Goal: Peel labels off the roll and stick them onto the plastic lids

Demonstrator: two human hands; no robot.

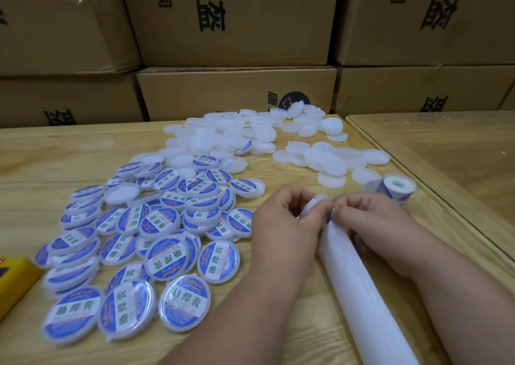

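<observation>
Both hands meet near the table's front edge. Left hand point(287, 219) curls round 1 bare plastic lid point(315, 205), held on edge; right hand point(370, 225) pinches a blue-edged label point(329, 216) just beside it, over the trailing white backing strip point(359, 286). Label roll point(397, 187) sits behind, near. Judgement: lid light, stiff, slick — grip by rim; label thin, floppy, sticky — hold by its edge only.

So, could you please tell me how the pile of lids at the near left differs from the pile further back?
The near-left pile carries blue-and-white round labels with printed characters; the far pile is plain translucent white. The near-left pile lies beside the left hand; the far pile lies close to the cardboard boxes. Both are round plastic lids, loosely heaped on the wooden table.
</observation>
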